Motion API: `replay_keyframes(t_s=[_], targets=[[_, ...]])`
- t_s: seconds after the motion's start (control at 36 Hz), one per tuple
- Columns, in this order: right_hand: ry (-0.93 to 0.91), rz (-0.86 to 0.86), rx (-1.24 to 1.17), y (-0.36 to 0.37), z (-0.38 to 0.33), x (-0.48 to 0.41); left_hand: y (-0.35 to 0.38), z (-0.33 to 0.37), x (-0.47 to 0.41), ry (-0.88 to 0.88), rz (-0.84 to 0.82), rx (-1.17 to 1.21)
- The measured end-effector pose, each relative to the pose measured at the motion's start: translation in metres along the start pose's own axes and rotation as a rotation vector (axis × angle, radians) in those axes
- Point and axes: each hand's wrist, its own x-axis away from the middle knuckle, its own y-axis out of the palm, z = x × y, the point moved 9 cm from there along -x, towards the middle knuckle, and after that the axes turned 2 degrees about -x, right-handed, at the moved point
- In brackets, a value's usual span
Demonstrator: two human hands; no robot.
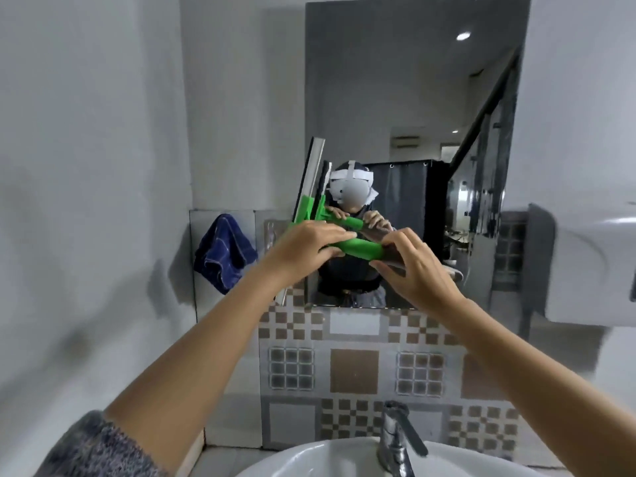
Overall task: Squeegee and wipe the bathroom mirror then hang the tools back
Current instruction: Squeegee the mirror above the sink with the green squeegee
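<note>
Mirror: tall rectangular frameless wall mirror (413,115), above a band of brown-and-white patterned tiles; it serves as landmark for all entries below.
Squeegee: bright green plastic squeegee with a long white-and-black blade (311,173), held up in front of the mirror's lower left corner; blade roughly upright, handle pointing right across the glass.
Left hand: left hand (306,247) wrapped over the green handle near the blade head, fingers curled closed on it.
Right hand: right hand (418,270) at the handle's free end, before the mirror's lower middle; thumb and fingers pinch a dark flat piece there, what it is cannot be told.
Cloth: dark blue terry cloth (223,253) hangs on the wall left of the mirror, apart from both hands.
Basin: white ceramic basin (309,459) with chrome tap (395,438), below the mirror.
</note>
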Motion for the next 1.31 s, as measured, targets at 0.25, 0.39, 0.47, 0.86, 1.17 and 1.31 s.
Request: replay_keyframes(t_s=[0.25, 0.39, 0.47, 0.86, 1.17, 1.31], targets=[[0.106, 0.111, -0.051, -0.021, 0.027, -0.008, -0.011, 0.024, -0.067, 0.275, 0.035, -0.128], [0.117, 0.183, -0.076, -0.024, 0.035, -0.019, -0.012, 0.023, -0.089, 0.366, 0.04, -0.185], [0.106, 0.226, -0.021, -0.024, 0.041, -0.034, -0.013, 0.018, -0.103, 0.4, 0.065, -0.21], [-0.114, 0.318, 0.379, -0.058, 0.042, -0.177, -0.029, -0.064, -0.096, -0.241, 0.78, 0.018], [-0.187, 0.209, 0.499, -0.069, 0.028, -0.253, 0.078, -0.1, -0.038, -0.435, 0.585, -0.022], [-0.169, 0.197, 0.509, -0.063, 0.025, -0.265, 0.093, -0.111, -0.034, -0.474, 0.472, -0.023]])
